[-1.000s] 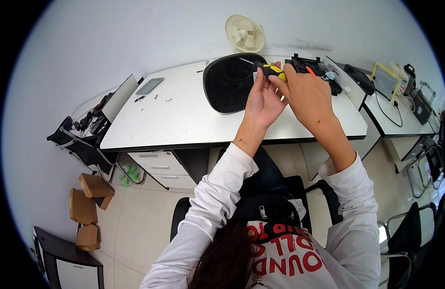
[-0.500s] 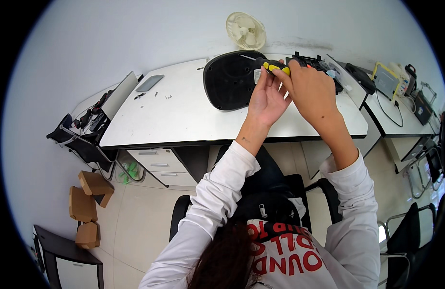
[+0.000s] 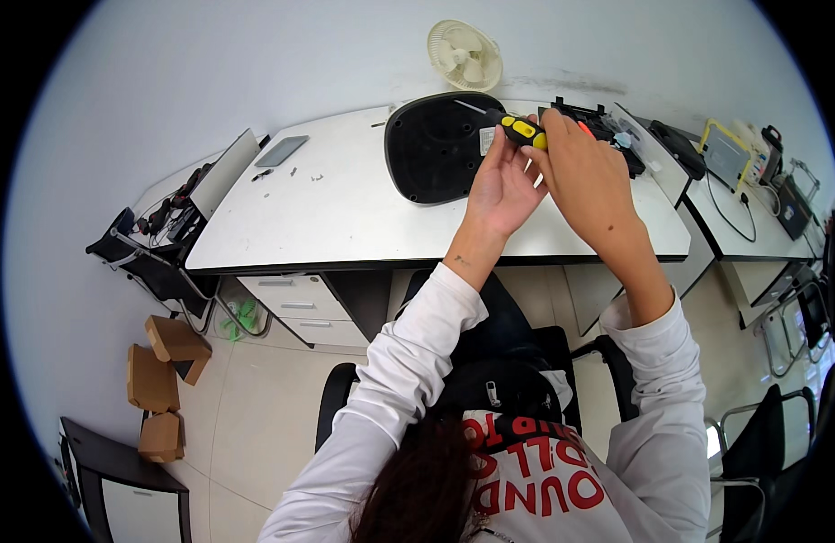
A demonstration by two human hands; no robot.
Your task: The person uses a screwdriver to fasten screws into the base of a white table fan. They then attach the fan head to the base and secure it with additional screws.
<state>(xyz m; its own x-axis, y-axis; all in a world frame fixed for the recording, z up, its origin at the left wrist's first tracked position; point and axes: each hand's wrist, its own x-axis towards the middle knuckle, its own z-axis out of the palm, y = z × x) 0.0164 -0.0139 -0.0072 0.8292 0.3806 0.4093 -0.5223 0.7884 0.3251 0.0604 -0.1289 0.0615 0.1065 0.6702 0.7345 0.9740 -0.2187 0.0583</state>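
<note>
Screwdriver is hovering above the white bench, left hand and right hand clamping fingers on it, wall beyond.

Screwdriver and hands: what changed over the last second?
The right hand shifted slightly right toward the end of the screwdriver, so more of its yellow-marked handle shows. More of the white label is uncovered. The view shifted slightly. No visible grab or release: the left hand stays on the handle; the black panel stays on the desk.
</note>
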